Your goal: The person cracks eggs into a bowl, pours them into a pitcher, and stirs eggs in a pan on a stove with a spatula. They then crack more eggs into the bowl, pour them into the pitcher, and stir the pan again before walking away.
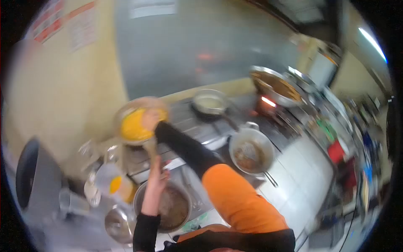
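My left hand (156, 180) is closed at the lower end of a pale handle (150, 148), which runs up to the rim of a wide round pan (125, 110). Bright yellow food (135, 126) covers part of that pan. Over its right side is my right hand (152, 119), at the end of a black and orange sleeve; motion blur hides its fingers and anything in them. Beneath my left forearm is a large pot (188, 206) with brown contents.
A dark pan (210, 102) with pale contents sits on the stove. To its right are a silver pot (268, 147) and a large pan (283, 101) beside a glowing flame. Left of my left hand are a pitcher (103, 176), a clear cup (71, 201) and a metal lid (117, 222).
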Available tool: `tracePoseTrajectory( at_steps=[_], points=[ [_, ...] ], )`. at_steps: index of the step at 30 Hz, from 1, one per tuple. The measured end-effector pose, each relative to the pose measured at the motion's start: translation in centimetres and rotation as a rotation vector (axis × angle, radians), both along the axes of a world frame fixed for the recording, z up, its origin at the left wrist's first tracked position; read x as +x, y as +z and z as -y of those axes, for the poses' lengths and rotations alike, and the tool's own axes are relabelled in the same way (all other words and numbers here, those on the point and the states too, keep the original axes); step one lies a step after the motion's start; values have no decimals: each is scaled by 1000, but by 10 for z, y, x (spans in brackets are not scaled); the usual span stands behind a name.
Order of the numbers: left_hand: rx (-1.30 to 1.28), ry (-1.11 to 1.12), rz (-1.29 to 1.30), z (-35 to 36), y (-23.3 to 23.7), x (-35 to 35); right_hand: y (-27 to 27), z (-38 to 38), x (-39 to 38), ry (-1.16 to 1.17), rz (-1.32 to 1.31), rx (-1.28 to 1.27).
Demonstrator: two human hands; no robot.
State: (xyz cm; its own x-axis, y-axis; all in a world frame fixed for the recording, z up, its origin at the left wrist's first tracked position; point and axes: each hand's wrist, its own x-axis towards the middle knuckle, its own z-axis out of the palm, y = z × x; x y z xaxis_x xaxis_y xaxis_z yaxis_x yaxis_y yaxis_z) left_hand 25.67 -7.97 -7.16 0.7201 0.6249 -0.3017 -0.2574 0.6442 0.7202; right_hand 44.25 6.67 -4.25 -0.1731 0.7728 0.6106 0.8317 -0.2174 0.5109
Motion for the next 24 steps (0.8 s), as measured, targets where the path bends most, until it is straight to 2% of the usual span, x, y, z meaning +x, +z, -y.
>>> tracePoseTrajectory(
  at_steps=[5, 8, 12, 14, 18, 20, 22, 23, 24],
  points=[
    [-61, 97, -58, -1, 13, 6, 2, -16, -12, -92, -87, -77],
    [-102, 46, 67, -9, 4, 2, 9, 13, -3, -52, -158, 67],
    [-118, -31, 104, -17, 2, -2, -8, 8, 13, -68, -145, 251],
    [-117, -51, 99, -17, 4, -1, -7, 3, 17, -134, -212, 161],
    [-93, -54, 75, -15, 3, -3, 20, -21, -23, -389, -515, -400],
    [-38, -116, 152, -22, -8, -8, 21, -35, -44, -453, -650, -515],
    [-28, -108, 107, -35, -28, -12, 14, -51, -64, -477, -790, -452],
    [-23, -110, 85, -32, -21, -13, 10, -58, -71, -493, -861, -418],
    [-127, -96, 124, -22, -19, -11, 5, -64, -74, -516, -932, -382]
  ],
)
